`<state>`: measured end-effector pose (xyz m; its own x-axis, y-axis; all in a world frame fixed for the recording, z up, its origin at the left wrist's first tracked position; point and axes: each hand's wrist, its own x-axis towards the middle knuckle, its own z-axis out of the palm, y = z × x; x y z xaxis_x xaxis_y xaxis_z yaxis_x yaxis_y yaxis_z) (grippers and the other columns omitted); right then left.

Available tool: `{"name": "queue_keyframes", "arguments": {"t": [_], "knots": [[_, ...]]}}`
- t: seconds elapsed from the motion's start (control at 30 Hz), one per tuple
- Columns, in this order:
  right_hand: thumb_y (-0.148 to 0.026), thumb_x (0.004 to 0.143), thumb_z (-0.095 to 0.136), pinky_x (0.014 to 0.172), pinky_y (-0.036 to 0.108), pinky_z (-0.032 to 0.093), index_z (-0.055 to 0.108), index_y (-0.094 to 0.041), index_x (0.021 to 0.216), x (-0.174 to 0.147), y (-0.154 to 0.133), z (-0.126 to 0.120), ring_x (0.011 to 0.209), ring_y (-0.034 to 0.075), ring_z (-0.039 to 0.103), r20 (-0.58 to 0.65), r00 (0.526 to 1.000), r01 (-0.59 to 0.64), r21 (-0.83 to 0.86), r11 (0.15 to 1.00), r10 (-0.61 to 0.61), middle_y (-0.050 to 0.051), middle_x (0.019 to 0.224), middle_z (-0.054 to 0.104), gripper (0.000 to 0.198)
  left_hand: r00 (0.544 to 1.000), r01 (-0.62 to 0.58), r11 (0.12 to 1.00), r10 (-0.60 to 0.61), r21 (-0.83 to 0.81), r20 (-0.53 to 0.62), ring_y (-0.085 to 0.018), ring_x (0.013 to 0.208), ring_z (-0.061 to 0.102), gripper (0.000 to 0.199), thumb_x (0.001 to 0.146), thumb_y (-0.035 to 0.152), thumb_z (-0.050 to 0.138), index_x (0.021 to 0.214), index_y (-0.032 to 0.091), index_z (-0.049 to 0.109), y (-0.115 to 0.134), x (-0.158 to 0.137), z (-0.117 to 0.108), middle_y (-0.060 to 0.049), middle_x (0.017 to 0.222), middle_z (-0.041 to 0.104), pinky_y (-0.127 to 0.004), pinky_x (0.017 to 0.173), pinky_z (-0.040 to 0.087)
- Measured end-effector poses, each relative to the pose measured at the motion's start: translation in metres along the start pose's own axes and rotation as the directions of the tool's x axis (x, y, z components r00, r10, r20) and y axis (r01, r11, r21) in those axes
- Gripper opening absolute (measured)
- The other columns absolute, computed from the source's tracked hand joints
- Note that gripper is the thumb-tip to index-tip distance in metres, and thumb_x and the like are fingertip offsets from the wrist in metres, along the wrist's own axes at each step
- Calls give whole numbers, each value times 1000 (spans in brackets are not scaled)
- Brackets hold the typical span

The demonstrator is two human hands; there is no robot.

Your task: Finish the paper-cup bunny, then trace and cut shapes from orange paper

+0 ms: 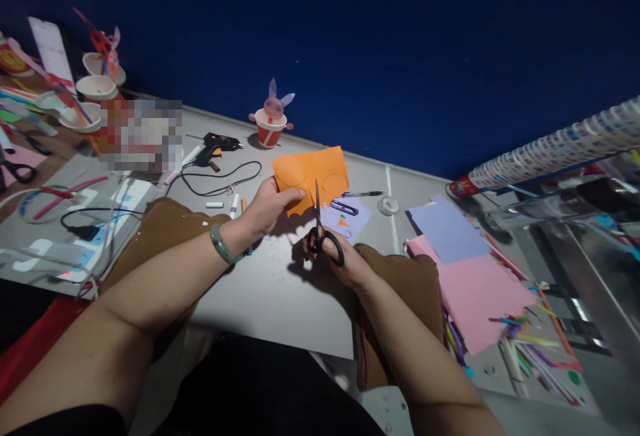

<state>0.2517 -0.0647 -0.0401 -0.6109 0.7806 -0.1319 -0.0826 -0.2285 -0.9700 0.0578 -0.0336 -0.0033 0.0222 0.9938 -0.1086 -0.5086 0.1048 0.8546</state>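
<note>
An orange sheet of paper (320, 168) with faint round outlines and a scalloped, cut lower edge is pinched between the thumb and fingers of my left hand (273, 206). In my right hand (345, 259) are black-handled scissors (339, 249), thumb and fingers in the loops. Their blades point up and away from me, across the orange paper near its lower middle. How far the blades are parted I cannot tell. Below and behind the paper lie a lilac sheet (361, 221), a purple craft knife (345, 207) and a small orange scrap (343, 222).
A cup with a pink rabbit figure (270, 126) stands at the back beside a black glue gun (217, 149) with its cord. Tape (388, 205) and a pen (365, 194) lie right of centre. Pink paper (483, 296) is at right; stacked cups (550, 149) lie behind. Brown cushions flank my forearms.
</note>
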Motion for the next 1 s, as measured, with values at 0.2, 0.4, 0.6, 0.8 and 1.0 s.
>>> {"name": "queue_keyframes", "arguments": {"t": [0.2, 0.4, 0.6, 0.8, 1.0], "knots": [[-76, 81, 75, 65, 32, 40, 58, -21, 82, 0, 1, 1, 70, 16, 51, -16, 1000, 8, 11, 1000, -8, 1, 77, 59, 58, 1000, 15, 1000, -14, 18, -18, -11, 70, 60, 22, 60, 21, 76, 77, 16, 63, 0, -1, 1, 2, 74, 64, -25, 71, 54], [-79, 79, 74, 60, 31, 37, 57, -22, 80, 1, -2, 3, 64, 14, 47, -33, 999, 10, 1, 1000, -10, 0, 73, 57, 60, 999, 33, 999, -33, 43, -10, -11, 67, 60, 22, 61, 20, 75, 79, 17, 62, 2, -2, 2, 3, 72, 64, -24, 67, 52], [-80, 79, 73, 55, 29, 33, 57, -21, 76, 1, -3, 2, 59, 13, 45, -78, 996, -36, -48, 998, 32, -1, 69, 56, 61, 999, 31, 999, -29, 43, -45, -12, 70, 63, 26, 61, 20, 75, 85, 16, 65, 3, -2, 3, 1, 79, 69, -25, 67, 54], [-84, 72, 75, 52, 28, 28, 54, -22, 73, 1, -1, 0, 57, 11, 41, -108, 991, -91, -51, 995, 85, -2, 65, 54, 66, 999, 23, 998, -21, 58, -26, -10, 68, 61, 19, 62, 20, 75, 71, 18, 58, 0, 0, -1, 2, 75, 66, -23, 67, 53], [-84, 73, 76, 52, 29, 27, 53, -22, 71, 1, -1, 0, 55, 11, 39, -107, 992, -78, -64, 995, 71, -3, 64, 53, 65, 1000, 14, 1000, -14, 14, 3, -19, 82, 73, 32, 66, 26, 79, 94, 16, 69, 1, -1, -1, -4, 89, 76, -32, 79, 60]]}}
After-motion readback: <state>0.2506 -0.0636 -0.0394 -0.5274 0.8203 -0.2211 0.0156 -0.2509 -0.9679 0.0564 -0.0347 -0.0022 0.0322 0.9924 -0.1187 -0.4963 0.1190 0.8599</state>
